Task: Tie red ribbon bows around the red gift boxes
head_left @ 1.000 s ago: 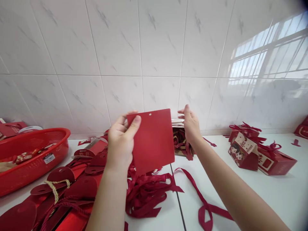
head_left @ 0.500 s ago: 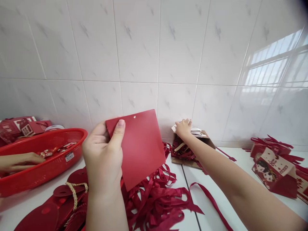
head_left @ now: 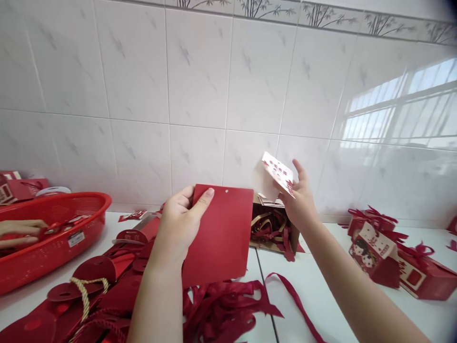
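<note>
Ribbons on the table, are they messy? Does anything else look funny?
Yes. The ribbons lie in a tangled heap, with one strand trailing off alone. More spill over the carton edge. A gift box on the right looks tipped on its side.

The flat card is plain deep red; the small card is white with red print. The ribbons are dark red, the basket bright red, the folded boxes red with cartoon figures, the wall tiles white, grey-veined
</note>
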{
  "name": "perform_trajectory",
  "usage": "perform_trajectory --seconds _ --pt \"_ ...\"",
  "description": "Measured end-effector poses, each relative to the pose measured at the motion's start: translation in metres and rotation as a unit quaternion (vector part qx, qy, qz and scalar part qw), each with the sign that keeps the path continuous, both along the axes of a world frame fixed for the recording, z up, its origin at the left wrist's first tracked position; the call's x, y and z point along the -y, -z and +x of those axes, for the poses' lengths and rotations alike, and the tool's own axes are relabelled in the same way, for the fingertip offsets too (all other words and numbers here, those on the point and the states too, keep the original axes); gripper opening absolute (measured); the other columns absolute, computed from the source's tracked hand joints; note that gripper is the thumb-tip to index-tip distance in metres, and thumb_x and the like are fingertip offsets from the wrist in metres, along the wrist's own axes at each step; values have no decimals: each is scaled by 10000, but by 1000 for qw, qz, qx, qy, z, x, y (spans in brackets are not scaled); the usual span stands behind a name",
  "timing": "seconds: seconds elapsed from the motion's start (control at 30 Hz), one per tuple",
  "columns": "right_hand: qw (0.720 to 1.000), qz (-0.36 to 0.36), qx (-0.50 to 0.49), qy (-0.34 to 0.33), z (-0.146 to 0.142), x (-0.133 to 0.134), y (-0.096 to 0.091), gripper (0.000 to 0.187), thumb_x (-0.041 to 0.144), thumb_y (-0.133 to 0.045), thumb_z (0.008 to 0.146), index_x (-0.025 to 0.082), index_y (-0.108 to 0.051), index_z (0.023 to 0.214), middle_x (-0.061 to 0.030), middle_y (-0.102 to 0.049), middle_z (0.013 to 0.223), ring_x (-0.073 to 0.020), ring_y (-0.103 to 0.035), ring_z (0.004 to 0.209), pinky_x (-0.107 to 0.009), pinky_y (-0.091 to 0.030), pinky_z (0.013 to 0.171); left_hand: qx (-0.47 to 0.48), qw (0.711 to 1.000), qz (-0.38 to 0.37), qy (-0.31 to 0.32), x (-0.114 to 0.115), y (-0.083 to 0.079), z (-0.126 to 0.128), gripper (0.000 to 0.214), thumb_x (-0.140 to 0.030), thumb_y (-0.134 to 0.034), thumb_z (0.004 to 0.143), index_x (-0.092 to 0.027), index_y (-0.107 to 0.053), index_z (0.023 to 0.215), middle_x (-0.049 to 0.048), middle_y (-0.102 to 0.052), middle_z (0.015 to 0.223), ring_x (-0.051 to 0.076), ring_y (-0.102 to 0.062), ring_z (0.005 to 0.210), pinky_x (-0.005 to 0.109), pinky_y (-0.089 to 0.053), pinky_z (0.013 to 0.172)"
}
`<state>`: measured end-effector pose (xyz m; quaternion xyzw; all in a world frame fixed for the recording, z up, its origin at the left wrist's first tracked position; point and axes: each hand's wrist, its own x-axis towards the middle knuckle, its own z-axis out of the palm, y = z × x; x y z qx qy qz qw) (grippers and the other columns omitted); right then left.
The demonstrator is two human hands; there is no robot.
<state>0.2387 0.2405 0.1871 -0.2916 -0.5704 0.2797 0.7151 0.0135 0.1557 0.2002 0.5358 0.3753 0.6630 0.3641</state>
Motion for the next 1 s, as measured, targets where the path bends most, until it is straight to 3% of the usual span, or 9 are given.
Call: perform_trajectory --seconds 0.07,0.17,0.3,0.4,0.47,0.6,0.77,0.87,1.0 --pt "999 -7 -36 -25 6 29 11 755 291 -696 681 314 -347 1349 -70 -603 1171 -185 -632 882 -271 -536 631 -19 998 -21 64 3 0 8 335 -448 -697 706 -172 -644 889 42 -672 728 177 -624 623 250 -504 534" --pt "999 -13 -23 -24 11 54 28 534 273 -681 703 262 -503 1206 -71 -630 1078 -178 -629 816 -245 -521 584 -74 987 -33 138 6 2 22 319 -479 -639 753 -176 -618 848 45 -671 765 186 -635 667 260 -506 564" --pt "995 41 84 -24 14 73 40 398 224 -641 753 263 -552 1139 -54 -623 1041 -154 -606 788 -238 -505 614 -155 982 12 111 8 5 38 304 -481 -551 818 -181 -604 826 33 -645 802 167 -611 727 239 -482 610" --pt "975 44 185 -114 17 85 41 420 230 -531 838 295 -490 1251 -67 -567 1182 -176 -599 909 -271 -514 689 -175 980 44 86 9 6 44 296 -471 -531 833 -184 -600 835 54 -629 900 174 -601 793 231 -469 618" --pt "961 15 204 -185 17 91 41 504 265 -527 834 307 -416 1323 -73 -555 1213 -197 -596 944 -309 -516 729 -171 978 44 109 10 6 48 277 -463 -520 843 -200 -593 893 57 -622 944 171 -599 804 230 -468 623" --pt "965 7 90 -246 15 98 39 527 415 -549 745 254 -503 1245 -85 -565 1214 -263 -568 1033 -387 -488 832 -102 978 6 180 11 9 55 202 -423 -539 849 -229 -511 895 -6 -593 800 116 -565 663 201 -444 578" --pt "933 -13 -3 -359 15 105 32 558 450 -499 717 207 -543 1217 -110 -598 1156 -305 -582 1019 -446 -490 818 -14 982 4 190 13 9 61 224 -351 -621 813 -258 -448 918 -57 -559 704 86 -532 548 185 -433 522" --pt "955 -28 -30 -295 11 107 33 475 511 -455 803 203 -596 1136 -102 -627 1071 -265 -610 932 -408 -515 762 -20 979 -2 204 15 10 67 187 -331 -604 828 -252 -519 976 -34 -604 740 89 -553 567 197 -457 546" --pt "986 -29 -94 -133 2 109 37 231 312 -609 803 281 -553 1025 -2 -611 869 -134 -605 684 -260 -518 587 8 976 8 218 18 15 80 149 -336 -565 849 -212 -594 927 10 -655 801 104 -588 622 203 -472 579"
